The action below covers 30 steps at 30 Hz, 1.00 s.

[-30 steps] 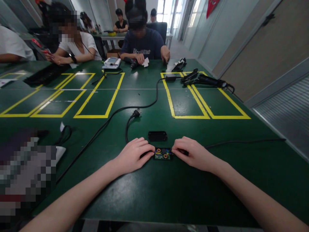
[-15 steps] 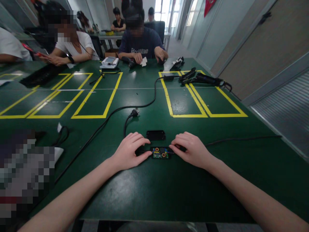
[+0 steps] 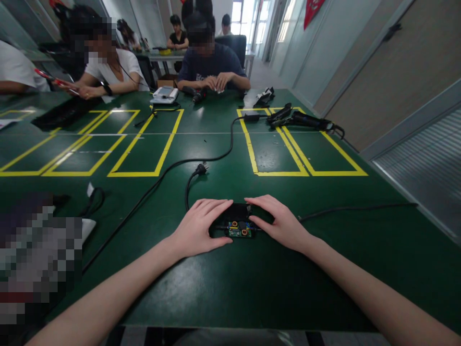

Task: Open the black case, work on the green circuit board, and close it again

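A small black case with a green circuit board (image 3: 239,229) and copper-wound coils lies on the table in front of me. Just behind it, a black plastic cover (image 3: 236,211) is between my two hands. My right hand (image 3: 279,221) pinches the cover's right end between fingers and thumb. My left hand (image 3: 200,226) has its fingertips at the cover's far left edge, while its thumb lies low by the near left corner of the case. Part of the cover's left end is hidden by that hand. A black cable (image 3: 356,207) runs off to the right from the case.
A power plug (image 3: 200,169) on a black cord lies beyond my left hand. Another long cable (image 3: 173,166) crosses the green table (image 3: 216,288). Yellow tape (image 3: 281,173) outlines rectangles, with a black tool (image 3: 306,119) among them. Co-workers sit opposite, near a drill (image 3: 196,95).
Both hands have shifted from the ends of the circuit-board case to the black cover. The cover has come nearer, against the case's far side. A co-worker's hands opposite have come together.
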Each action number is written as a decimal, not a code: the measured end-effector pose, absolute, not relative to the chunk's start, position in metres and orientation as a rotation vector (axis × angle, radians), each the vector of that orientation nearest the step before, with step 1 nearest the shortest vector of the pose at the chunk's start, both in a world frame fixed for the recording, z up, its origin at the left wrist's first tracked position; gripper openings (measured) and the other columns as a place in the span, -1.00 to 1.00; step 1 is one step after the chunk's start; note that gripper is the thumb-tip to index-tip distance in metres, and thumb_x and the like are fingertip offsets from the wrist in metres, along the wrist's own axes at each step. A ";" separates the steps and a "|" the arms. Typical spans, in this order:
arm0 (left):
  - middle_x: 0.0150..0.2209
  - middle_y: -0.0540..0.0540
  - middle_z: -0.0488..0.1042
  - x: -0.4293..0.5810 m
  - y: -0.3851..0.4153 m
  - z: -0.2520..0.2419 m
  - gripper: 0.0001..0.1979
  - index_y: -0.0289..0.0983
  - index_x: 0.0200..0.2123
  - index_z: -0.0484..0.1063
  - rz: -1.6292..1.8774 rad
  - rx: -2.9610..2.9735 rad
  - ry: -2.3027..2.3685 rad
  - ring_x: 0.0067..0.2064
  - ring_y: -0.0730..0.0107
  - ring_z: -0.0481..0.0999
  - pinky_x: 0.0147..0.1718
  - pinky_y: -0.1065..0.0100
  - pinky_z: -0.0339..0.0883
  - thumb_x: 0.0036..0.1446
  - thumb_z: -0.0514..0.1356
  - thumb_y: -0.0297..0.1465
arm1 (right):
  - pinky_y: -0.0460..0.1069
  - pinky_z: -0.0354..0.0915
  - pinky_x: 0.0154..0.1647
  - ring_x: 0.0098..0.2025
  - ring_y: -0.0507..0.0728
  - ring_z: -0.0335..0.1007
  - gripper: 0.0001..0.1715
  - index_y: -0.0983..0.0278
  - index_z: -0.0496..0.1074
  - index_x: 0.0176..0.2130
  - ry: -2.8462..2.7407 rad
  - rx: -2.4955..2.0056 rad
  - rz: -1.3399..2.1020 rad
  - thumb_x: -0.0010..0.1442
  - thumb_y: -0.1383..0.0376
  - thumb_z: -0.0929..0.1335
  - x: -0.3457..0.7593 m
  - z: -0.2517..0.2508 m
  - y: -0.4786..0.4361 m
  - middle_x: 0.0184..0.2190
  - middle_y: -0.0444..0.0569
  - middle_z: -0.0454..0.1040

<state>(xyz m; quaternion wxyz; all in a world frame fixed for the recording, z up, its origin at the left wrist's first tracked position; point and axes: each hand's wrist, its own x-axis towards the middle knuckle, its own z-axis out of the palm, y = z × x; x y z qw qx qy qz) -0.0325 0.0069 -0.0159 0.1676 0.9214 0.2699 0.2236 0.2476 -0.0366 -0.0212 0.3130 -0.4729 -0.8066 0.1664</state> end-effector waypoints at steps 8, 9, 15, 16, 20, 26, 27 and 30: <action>0.34 -0.28 0.37 -0.035 0.004 -0.014 -0.15 -0.12 0.45 0.12 0.663 2.591 0.642 0.30 0.00 0.47 0.23 0.01 0.45 0.19 0.41 -0.32 | 0.12 0.56 -0.05 -0.15 0.15 0.53 -0.66 0.17 0.54 0.10 -2.009 -1.169 0.588 0.35 0.35 0.38 0.247 -0.014 -0.037 -0.06 0.05 0.49; 0.33 -0.28 0.38 -0.035 0.004 -0.014 -0.16 -0.12 0.45 0.12 0.672 2.586 0.631 0.30 0.01 0.47 0.23 0.01 0.45 0.19 0.41 -0.33 | 0.12 0.56 -0.05 -0.14 0.15 0.53 -0.68 0.17 0.55 0.08 -2.014 -1.166 0.583 0.35 0.35 0.38 0.247 -0.014 -0.037 -0.06 0.05 0.49; 0.29 -0.28 0.38 -0.035 0.004 -0.013 -0.23 -0.13 0.41 0.16 0.701 2.572 0.601 0.27 0.05 0.48 0.21 0.04 0.47 0.22 0.39 -0.34 | 0.11 0.55 -0.03 -0.06 0.19 0.56 -0.71 0.20 0.52 0.07 -2.051 -1.099 0.564 0.37 0.37 0.37 0.247 -0.013 -0.038 -0.06 0.07 0.54; 0.28 -0.27 0.38 -0.034 0.004 -0.013 -0.26 -0.13 0.40 0.19 0.710 2.568 0.594 0.26 0.06 0.48 0.19 0.05 0.48 0.23 0.39 -0.34 | 0.12 0.54 -0.02 -0.04 0.19 0.56 -0.70 0.20 0.51 0.08 -2.052 -1.073 0.570 0.37 0.36 0.38 0.247 -0.013 -0.039 -0.06 0.07 0.56; 0.08 -0.22 0.50 -0.033 0.002 -0.011 -0.51 -0.20 0.23 0.35 0.729 2.552 0.591 0.06 0.16 0.56 0.00 0.18 0.54 0.28 0.35 -0.35 | 0.11 0.51 -0.03 -0.05 0.18 0.55 -0.91 0.23 0.51 -0.10 -2.080 -0.939 0.636 0.38 0.29 0.41 0.244 -0.008 -0.043 -0.09 0.07 0.57; -0.11 -0.16 0.55 -0.029 -0.002 -0.007 -0.85 -0.25 -0.02 0.51 0.695 2.610 0.514 -0.07 0.23 0.53 -0.12 0.25 0.49 0.36 0.25 -0.42 | 0.12 0.41 -0.09 -0.12 0.20 0.47 -0.93 0.23 0.45 -0.23 -2.184 -0.801 0.681 0.33 0.32 0.43 0.237 -0.002 -0.048 -0.30 0.00 0.52; -0.11 -0.16 0.54 -0.029 -0.002 -0.007 -0.88 -0.25 -0.05 0.52 0.708 2.610 0.513 -0.07 0.23 0.53 -0.12 0.26 0.48 0.36 0.25 -0.43 | 0.11 0.41 -0.10 -0.12 0.20 0.46 -0.94 0.23 0.45 -0.20 -2.194 -0.792 0.663 0.32 0.33 0.43 0.236 -0.002 -0.047 -0.30 0.00 0.52; -0.12 -0.16 0.53 -0.030 -0.003 -0.008 -0.89 -0.25 -0.08 0.54 0.702 2.608 0.523 -0.07 0.24 0.52 -0.12 0.26 0.48 0.37 0.24 -0.42 | 0.09 0.40 -0.13 -0.13 0.19 0.45 -0.88 0.24 0.47 -0.14 -2.237 -0.799 0.595 0.29 0.33 0.45 0.236 -0.007 -0.047 -0.28 0.00 0.51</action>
